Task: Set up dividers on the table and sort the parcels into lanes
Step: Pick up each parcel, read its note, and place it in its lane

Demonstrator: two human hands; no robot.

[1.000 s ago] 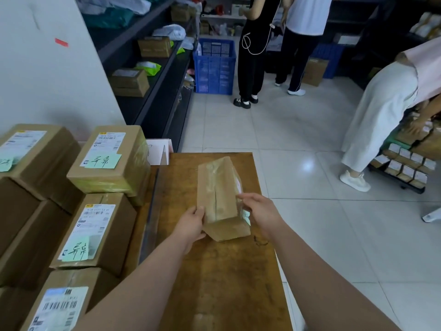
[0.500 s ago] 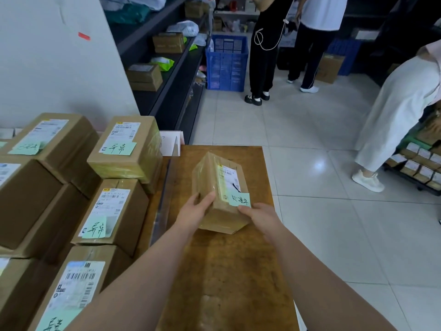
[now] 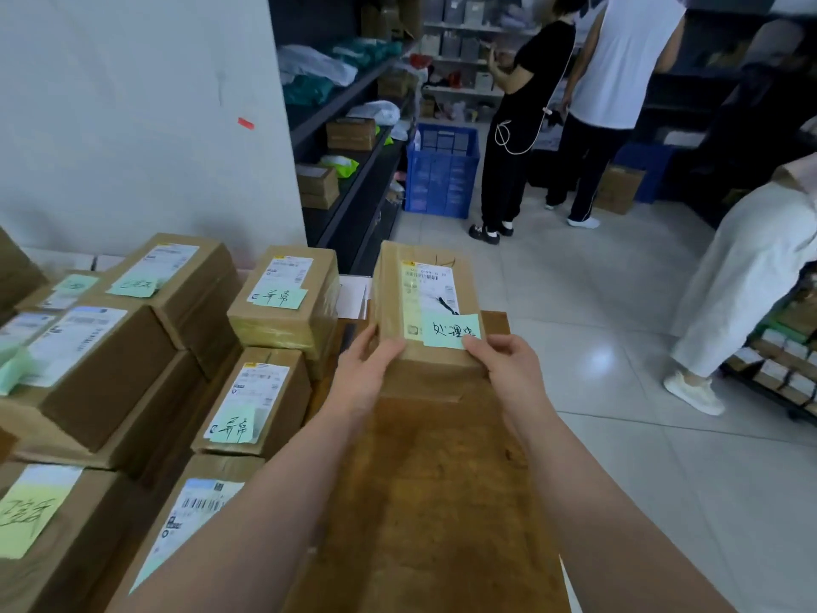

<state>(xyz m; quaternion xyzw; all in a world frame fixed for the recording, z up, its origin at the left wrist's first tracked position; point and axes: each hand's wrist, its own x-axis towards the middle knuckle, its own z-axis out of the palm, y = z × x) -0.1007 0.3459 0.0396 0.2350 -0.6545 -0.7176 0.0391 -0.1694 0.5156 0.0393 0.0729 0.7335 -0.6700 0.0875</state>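
A brown cardboard parcel (image 3: 420, 298) with a white shipping label and a green sticky note is held over the far end of the wooden table (image 3: 433, 502). My left hand (image 3: 367, 369) grips its near left corner and my right hand (image 3: 508, 365) grips its near right corner by the sticky note. Whether the parcel rests on the wood or hangs just above it I cannot tell. To the left, several labelled cardboard parcels (image 3: 283, 298) with green notes are stacked in rows.
A white wall (image 3: 132, 126) stands behind the stacked parcels. Dark shelving (image 3: 353, 161) with boxes and bags runs along the left of the tiled aisle. A blue crate (image 3: 442, 174) and two standing people (image 3: 570, 112) are at the back. Another person (image 3: 751, 267) bends at right beside a low rack.
The parcel has been turned label-up and carried away from me to the far end of the table. Both hands moved forward with it, and the camera tilted up.
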